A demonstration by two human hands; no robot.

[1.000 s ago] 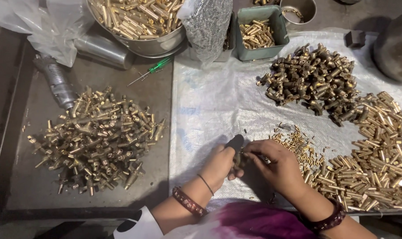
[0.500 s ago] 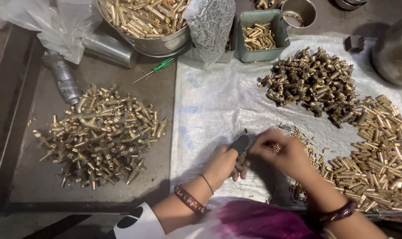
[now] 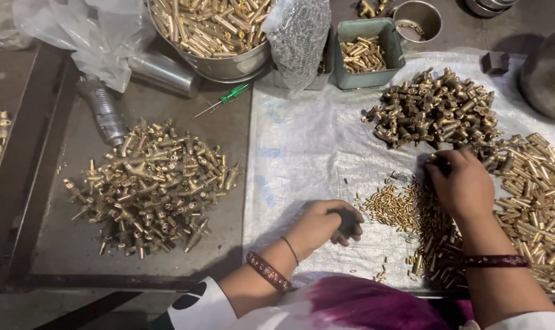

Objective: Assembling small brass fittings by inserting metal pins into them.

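Brass fittings [image 3: 433, 113], small and knobbly with threaded stubs, are lying heaped in a dull golden pile on the white woven sheet [image 3: 302, 153], toward the far right of the work surface. The right hand [image 3: 461, 183] is reaching forward to the near edge of that pile, palm down, wrist bent, its fingertips curling into the fittings; whether the fingers are actually pinching one cannot be told, since the back of the hand is hiding them. A dark bangle is sitting on that wrist. Just below this hand, a spread of tiny brass pins [image 3: 400, 208] is lying on the sheet, and to its right a larger heap of brass tubes [image 3: 540, 195] is running toward the edge.

The left hand [image 3: 323, 226] is resting on the sheet near the front, well apart from the right, fingers folded shut around a small dark tool [image 3: 349, 223] whose tip is showing just past the knuckles. A beaded bracelet and a thin band are circling that wrist.

On the dark metal table [image 3: 222, 128] to the left, a second pile of assembled brass parts [image 3: 152, 186] is lying, with a green-handled screwdriver [image 3: 222, 101] beyond it. At the back, a steel bowl [image 3: 228, 64] and a green tub [image 3: 366, 76] are holding more brass pieces.
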